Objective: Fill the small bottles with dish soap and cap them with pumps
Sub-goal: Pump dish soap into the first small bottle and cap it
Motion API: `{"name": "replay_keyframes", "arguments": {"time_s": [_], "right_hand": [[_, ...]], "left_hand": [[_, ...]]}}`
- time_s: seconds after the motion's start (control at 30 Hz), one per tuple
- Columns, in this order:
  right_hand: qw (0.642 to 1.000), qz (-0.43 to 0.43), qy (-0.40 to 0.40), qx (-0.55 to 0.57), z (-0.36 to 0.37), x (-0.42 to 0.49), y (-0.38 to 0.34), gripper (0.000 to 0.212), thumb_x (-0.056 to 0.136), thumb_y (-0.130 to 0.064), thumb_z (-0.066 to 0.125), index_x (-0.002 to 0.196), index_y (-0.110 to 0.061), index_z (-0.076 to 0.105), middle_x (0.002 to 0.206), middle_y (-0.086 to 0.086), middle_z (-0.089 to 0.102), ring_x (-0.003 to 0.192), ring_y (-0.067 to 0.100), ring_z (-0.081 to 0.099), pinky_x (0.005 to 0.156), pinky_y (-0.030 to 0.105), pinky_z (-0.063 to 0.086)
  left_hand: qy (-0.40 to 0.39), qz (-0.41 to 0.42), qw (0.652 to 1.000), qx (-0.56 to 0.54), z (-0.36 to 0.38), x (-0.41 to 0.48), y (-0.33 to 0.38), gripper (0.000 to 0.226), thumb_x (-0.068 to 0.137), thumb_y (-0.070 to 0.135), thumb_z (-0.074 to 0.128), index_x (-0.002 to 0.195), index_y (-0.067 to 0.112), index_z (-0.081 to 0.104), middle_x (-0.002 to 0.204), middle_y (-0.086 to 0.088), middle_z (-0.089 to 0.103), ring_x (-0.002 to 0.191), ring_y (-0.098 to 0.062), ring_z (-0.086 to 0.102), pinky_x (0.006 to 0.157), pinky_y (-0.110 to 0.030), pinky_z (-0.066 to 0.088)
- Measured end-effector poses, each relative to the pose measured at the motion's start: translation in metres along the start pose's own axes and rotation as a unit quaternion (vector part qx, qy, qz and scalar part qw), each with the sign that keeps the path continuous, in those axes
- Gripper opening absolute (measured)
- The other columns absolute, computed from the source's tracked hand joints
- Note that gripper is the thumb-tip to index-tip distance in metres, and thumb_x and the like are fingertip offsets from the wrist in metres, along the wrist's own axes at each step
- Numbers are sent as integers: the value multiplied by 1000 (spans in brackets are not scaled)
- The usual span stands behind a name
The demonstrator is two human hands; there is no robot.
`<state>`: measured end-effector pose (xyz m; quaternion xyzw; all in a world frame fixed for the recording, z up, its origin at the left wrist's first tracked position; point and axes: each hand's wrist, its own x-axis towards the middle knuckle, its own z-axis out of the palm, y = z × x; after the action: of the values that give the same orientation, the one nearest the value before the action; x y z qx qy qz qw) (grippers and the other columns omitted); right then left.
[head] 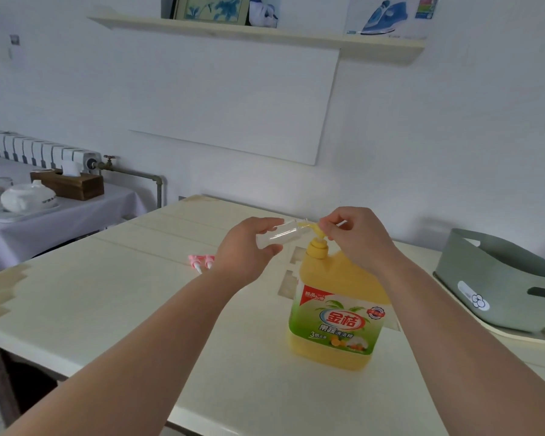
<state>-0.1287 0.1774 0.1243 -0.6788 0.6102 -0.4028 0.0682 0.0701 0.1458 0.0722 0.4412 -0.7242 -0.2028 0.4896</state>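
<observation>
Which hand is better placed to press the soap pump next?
Right: the right hand grips the pump on the soap jug, while the left hand holds the small bottle at its spout.

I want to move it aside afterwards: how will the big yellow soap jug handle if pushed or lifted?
The soap jug looks yellow up to its shoulder, so it is probably full and heavy. Its wide base should resist tipping, though a push at the pump might rock it. The smooth plastic may turn slippery if soap drips.

grey basket point(497, 278) right, tissue box point(68, 182) and teapot point(27, 196) left.
</observation>
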Motion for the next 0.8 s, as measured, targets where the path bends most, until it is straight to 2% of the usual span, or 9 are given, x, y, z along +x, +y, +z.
{"name": "replay_keyframes", "arguments": {"time_s": [0.27, 0.47, 0.6, 0.7, 0.8], "right_hand": [[999, -16, 28, 41, -1, -5, -1, 10, 92, -40, 58, 89, -37, 66, 94, -18, 67, 80, 5, 65, 76, 32, 51], [998, 0, 53, 40, 3, -1, 1, 23, 88, -48, 60, 72, -33, 65, 85, -16, 67, 78, 8, 66, 74, 36, 51], [999, 4, 43, 18, 6, 2, 3, 21, 86, -47, 64, 73, -31, 65, 81, -13, 67, 79, 11, 64, 75, 38, 52], [999, 3, 33, 7, 6, 3, 3, 17, 86, -47, 63, 75, -34, 65, 84, -16, 66, 79, 10, 65, 79, 42, 53], [999, -5, 37, 6, 5, -1, 3, 14, 89, -45, 59, 78, -36, 62, 87, -21, 65, 71, 6, 66, 78, 41, 53]], "left_hand": [[-3, 1, 1000, -17, -4, 2, 2, 42, 84, 17, 69, 122, 33, 60, 113, 13, 61, 104, -4, 53, 91, -18, 37], [-9, 15, 999, -30, -1, 5, 0, 43, 84, 16, 70, 123, 32, 60, 113, 12, 61, 105, -4, 54, 94, -20, 40], [-11, 15, 998, -59, 0, 5, -4, 45, 84, 14, 70, 124, 31, 56, 110, 16, 63, 106, -1, 55, 91, -15, 40], [-28, 7, 995, -91, 1, 5, -4, 33, 87, 14, 66, 113, 31, 54, 104, 24, 61, 100, 1, 57, 86, -24, 48], [-51, 5, 994, -93, 0, 6, -5, 23, 92, 18, 59, 106, 34, 50, 106, 25, 57, 89, -6, 56, 82, -33, 50]]}}
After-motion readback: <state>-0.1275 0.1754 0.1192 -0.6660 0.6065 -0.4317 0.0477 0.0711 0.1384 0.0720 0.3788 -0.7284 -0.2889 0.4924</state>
